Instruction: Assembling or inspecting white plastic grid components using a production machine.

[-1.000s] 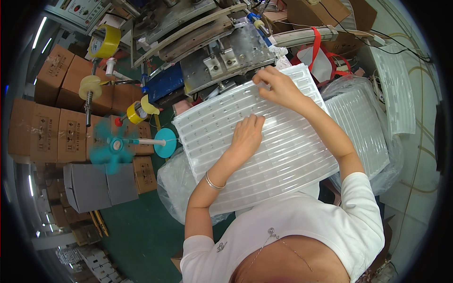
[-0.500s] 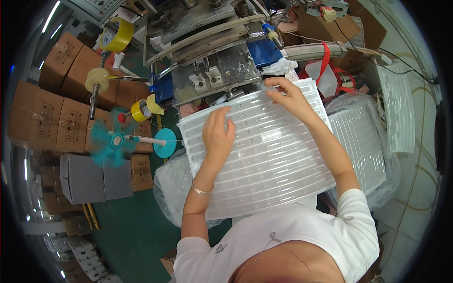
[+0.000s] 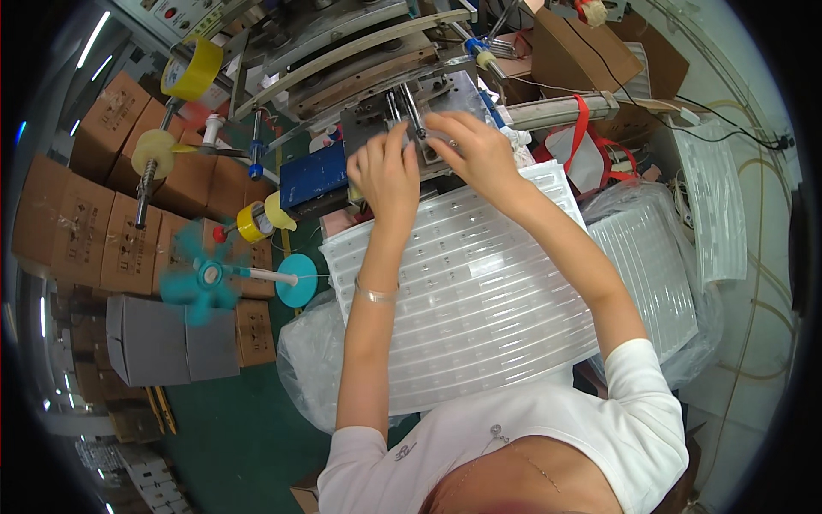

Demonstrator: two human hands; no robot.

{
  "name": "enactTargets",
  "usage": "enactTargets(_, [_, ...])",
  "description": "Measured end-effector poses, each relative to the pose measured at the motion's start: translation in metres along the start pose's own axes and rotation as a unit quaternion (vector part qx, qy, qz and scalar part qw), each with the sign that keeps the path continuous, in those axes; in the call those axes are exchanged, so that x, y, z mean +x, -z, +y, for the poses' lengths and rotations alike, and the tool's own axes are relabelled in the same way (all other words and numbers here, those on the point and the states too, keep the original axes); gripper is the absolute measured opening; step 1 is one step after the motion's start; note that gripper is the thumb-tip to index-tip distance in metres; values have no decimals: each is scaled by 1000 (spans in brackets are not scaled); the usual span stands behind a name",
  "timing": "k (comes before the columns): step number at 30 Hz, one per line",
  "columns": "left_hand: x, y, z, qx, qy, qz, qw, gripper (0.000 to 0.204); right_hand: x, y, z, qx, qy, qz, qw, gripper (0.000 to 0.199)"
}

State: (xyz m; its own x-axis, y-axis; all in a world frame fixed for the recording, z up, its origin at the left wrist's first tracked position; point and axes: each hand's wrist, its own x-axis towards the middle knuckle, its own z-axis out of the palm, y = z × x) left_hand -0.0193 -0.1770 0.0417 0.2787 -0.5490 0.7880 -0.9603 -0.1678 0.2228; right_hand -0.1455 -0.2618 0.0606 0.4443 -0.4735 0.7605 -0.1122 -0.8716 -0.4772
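Left hand point(image 3: 387, 177), right hand point(image 3: 479, 163): working over the far metal plate point(image 3: 358, 128), just apart; cannot tell if gripping.
Ribbed tray point(image 3: 479, 330): lying on the near side.
Plate work: apparently positioning; next move seemingly calling for careful alignment.

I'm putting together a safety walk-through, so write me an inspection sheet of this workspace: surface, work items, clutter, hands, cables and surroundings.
Surface: machine's metal plate, partly hidden by the hands.
Work items: clear ribbed tray between the person and the machine; small pieces in its rows, too small to identify.
Clutter: bag with red straps and plastic-wrapped ribbed trays at right.
Left hand: at the plate, fingers bent; grip unclear.
Right hand: beside it, fingers reaching over the plate; grip unclear.
Cables: black cable running at upper right.
Surroundings: cardboard boxes stacked at left, turquoise fan with blurred blades, green floor.
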Motion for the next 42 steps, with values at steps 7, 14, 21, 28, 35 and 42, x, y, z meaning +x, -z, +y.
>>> enactTargets(7, [-77, 90, 37, -102, 59, -116, 986, 25, 23, -48, 21, -209, 56, -21, 976, 18])
enactTargets(14, [-128, 149, -35, -120, 192, -94, 970, 11, -1, -30, 28, -106, -15, -35, 994, 49])
enactTargets(21, [-165, 171, -49, -186, 345, -66, 918, 14, -62, 49, 11, 28, -70, -196, 978, 25])
enactTargets(28, [-124, 143, -21, -188, 164, -171, 953, 15, -80, 81, -11, -41, 9, -238, 970, 24])
enactTargets(35, [-92, 109, -4, -197, 116, -202, 952, 14, -124, 76, 20, -174, 177, -470, 847, 21])
enactTargets(42, [-75, 86, -18, -214, 282, -232, 906, 11, -125, 72, 20, -135, 204, -484, 841, 15])
